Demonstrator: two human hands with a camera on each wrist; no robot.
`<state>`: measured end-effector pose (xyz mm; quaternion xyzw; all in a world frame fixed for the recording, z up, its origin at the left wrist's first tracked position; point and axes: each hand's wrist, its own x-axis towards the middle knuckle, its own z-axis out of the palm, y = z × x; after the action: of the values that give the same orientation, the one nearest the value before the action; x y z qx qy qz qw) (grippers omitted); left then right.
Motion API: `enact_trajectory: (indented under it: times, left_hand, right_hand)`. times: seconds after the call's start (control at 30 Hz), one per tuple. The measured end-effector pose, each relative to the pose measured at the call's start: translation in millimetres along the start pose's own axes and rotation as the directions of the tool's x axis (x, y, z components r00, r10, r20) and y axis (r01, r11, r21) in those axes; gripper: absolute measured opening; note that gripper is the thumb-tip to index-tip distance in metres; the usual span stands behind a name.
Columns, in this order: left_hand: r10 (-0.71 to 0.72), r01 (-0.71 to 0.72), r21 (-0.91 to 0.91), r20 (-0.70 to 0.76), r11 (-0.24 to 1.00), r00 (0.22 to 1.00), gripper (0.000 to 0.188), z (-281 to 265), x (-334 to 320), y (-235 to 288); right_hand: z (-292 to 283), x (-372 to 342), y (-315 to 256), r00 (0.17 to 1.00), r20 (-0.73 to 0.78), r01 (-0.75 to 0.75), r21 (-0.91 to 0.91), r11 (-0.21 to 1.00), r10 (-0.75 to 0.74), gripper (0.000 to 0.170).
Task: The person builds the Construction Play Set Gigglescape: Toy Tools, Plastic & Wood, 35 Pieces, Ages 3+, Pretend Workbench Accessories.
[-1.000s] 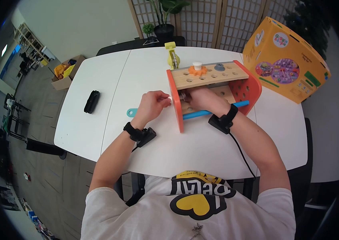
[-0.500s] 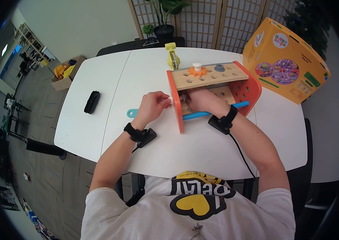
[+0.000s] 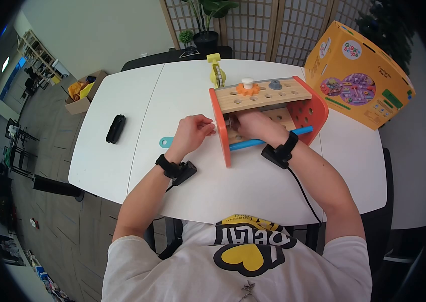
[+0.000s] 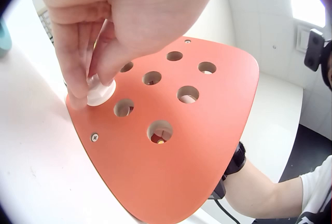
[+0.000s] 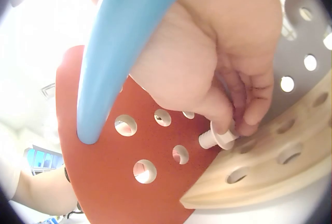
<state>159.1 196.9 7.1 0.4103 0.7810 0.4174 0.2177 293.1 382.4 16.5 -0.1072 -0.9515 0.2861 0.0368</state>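
Observation:
The toy workbench has an orange side panel (image 4: 171, 104) full of round holes, with a wooden perforated top (image 3: 268, 95). At the outer face of this panel, my left hand (image 3: 193, 133) pinches a white round-flanged plastic piece (image 4: 101, 91) near the panel's edge. My right hand (image 3: 256, 126) reaches inside the bench, under the top. Its thumb and fingers pinch a white toy bolt (image 5: 220, 137) by the head, with the threaded end toward the panel's inner face and the lower wooden board (image 5: 259, 167) just below. Fingers hide part of both white pieces.
A blue bar (image 3: 248, 145) crosses the bench's front, close to my right forearm. On top sit an orange gear (image 3: 248, 90) and a grey piece (image 3: 275, 85). A yellow toy (image 3: 217, 73), teal handle (image 3: 165, 142), black case (image 3: 116, 128) and large yellow box (image 3: 359, 75) surround it.

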Motion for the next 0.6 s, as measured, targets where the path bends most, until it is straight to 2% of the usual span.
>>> enact_trajectory:
  times: [0.07, 0.27, 0.6]
  left_hand:
    - [0.004, -0.004, 0.006, -0.001, 1.000, 1.000, 0.022, 0.0, 0.0, 0.7]
    - [0.000, 0.000, 0.037, 0.000, 0.999, 1.000, 0.022, -1.0, -0.9, 4.8]
    - [0.018, -0.018, 0.007, -0.004, 1.000, 1.000, 0.024, 0.1, -0.1, 0.0]
  right_hand:
    - [3.2, -0.1, -0.3, 0.998, -0.066, 0.019, 0.022, 1.000, -0.018, 0.011]
    - [0.3, 1.2, 1.5, 0.999, 0.032, -0.037, 0.011, 0.999, 0.036, 0.011]
    - [8.9, 8.9, 10.1, 0.999, 0.036, 0.041, -0.047, 0.998, -0.039, 0.020]
